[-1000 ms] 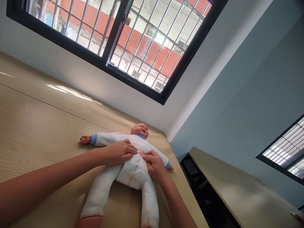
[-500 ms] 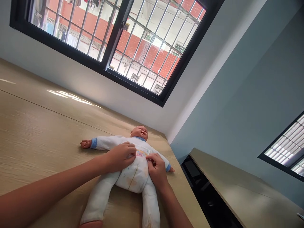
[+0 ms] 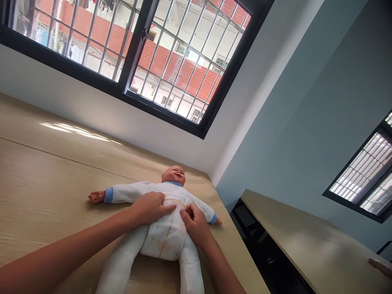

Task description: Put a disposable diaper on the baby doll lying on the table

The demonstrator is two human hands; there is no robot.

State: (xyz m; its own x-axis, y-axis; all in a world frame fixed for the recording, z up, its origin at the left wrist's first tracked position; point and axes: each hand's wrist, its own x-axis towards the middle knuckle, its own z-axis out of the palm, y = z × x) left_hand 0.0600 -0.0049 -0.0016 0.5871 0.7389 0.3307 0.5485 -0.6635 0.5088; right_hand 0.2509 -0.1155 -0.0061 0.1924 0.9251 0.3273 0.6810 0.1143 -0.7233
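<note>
A baby doll (image 3: 173,174) in a white outfit with blue cuffs lies on its back, arms spread. A white diaper (image 3: 163,239) with a yellow centre line and a printed waistband wraps its hips. At the waist's left side is my left hand (image 3: 150,207), fingers curled over the diaper's edge and thumb stretched across its front. My right hand (image 3: 196,222) pinches the diaper's waist on the other side, with thumb and forefinger close together. The fingertips of both hands are partly hidden.
The doll rests on a light wooden table (image 3: 45,179) against the wall. To the right, beyond a dark gap, stands another wooden surface (image 3: 290,228). A barred window (image 3: 122,83) is above, and a dark object (image 3: 379,265) shows at the right edge.
The view has shifted slightly, moving the doll a little left and down. My left thumb has stretched out across the diaper's front; my right hand stays at the waist.
</note>
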